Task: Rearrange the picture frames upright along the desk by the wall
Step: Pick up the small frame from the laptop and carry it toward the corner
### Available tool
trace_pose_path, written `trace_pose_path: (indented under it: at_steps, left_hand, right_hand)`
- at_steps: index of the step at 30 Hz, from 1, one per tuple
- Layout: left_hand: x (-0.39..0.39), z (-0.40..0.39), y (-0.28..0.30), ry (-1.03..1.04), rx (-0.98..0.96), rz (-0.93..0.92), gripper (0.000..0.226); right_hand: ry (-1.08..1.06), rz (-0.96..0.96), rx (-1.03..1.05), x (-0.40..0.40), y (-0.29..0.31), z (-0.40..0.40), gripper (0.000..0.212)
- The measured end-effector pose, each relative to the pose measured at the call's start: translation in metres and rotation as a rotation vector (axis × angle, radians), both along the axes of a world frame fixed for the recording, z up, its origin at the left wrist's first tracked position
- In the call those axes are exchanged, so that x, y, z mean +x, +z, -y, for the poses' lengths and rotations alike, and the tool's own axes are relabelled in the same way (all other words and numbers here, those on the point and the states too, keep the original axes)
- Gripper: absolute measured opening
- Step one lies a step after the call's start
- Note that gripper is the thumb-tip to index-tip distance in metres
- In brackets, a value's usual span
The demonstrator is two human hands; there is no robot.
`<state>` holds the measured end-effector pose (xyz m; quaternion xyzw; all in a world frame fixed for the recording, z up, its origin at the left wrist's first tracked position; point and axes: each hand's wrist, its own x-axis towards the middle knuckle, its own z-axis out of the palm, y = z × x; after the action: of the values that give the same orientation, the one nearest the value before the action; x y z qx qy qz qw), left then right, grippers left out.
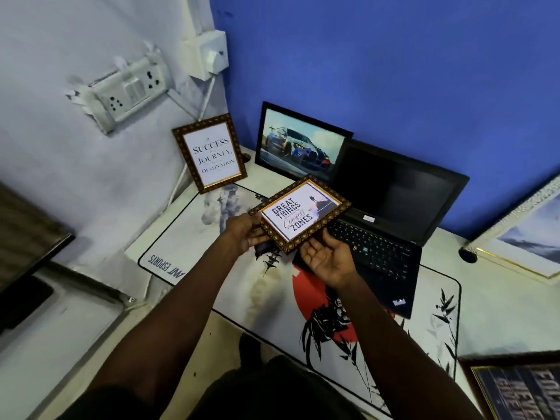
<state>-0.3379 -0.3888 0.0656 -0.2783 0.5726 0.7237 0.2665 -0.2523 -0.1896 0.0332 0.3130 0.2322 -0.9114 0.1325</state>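
1. Head view: the quote frame [300,214] reading "Great Things… Comfort Zones" is held tilted in the air above the tabletop [491,316], just in front of the laptop [385,219].
2. Left hand [244,233] grips the frame's left edge, fingers curled under it.
3. Right hand [328,257] lies palm up with fingers spread, fingertips touching the frame's lower edge from beneath; it is not clenched.
4. Behind, the "Success" frame [209,153] stands upright in the corner, leaning on the white wall [75,165].
5. Beside it, the car frame [298,144] stands upright against the blue wall [394,65], its right side tucked behind the laptop's open lid.
6. A printed mat [272,286] covers the tabletop under the laptop and both arms.
7. At the right edge, a silver frame [527,234] leans on the blue wall; another dark frame [521,389] lies at the lower right corner.
8. A socket board [127,92] sits on the white wall above.
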Motion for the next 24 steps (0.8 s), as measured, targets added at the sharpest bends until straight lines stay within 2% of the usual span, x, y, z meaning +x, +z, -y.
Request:
trace_pose_path:
  at_steps: [6,14,18,21,23,24]
  left_hand:
    - [-0.009,0.034,0.007,-0.008,0.064,0.096,0.013]
    - [-0.025,0.079,0.012,-0.024,0.028,0.139,0.019]
    - [-0.031,0.103,0.012,-0.003,0.002,0.04,0.013]
    - [-0.039,0.14,0.006,0.029,-0.168,-0.106,0.008]
    - [-0.045,0.167,0.002,0.0,-0.295,-0.212,0.009]
    - [-0.047,0.184,-0.001,-0.014,-0.357,-0.251,0.013]
  right_hand:
    - [0.03,-0.025,-0.035,-0.014,0.008,0.014,0.011]
    - [0.079,-0.032,0.099,-0.04,-0.002,0.044,0.019]
    - [0.209,0.08,0.38,-0.058,-0.018,0.072,0.012]
    - [0.235,0.153,0.542,-0.068,-0.033,0.088,0.016]
    - [0.18,0.135,0.62,-0.077,-0.043,0.095,0.01]
    - [0.184,0.114,0.682,-0.083,-0.048,0.103,0.014]
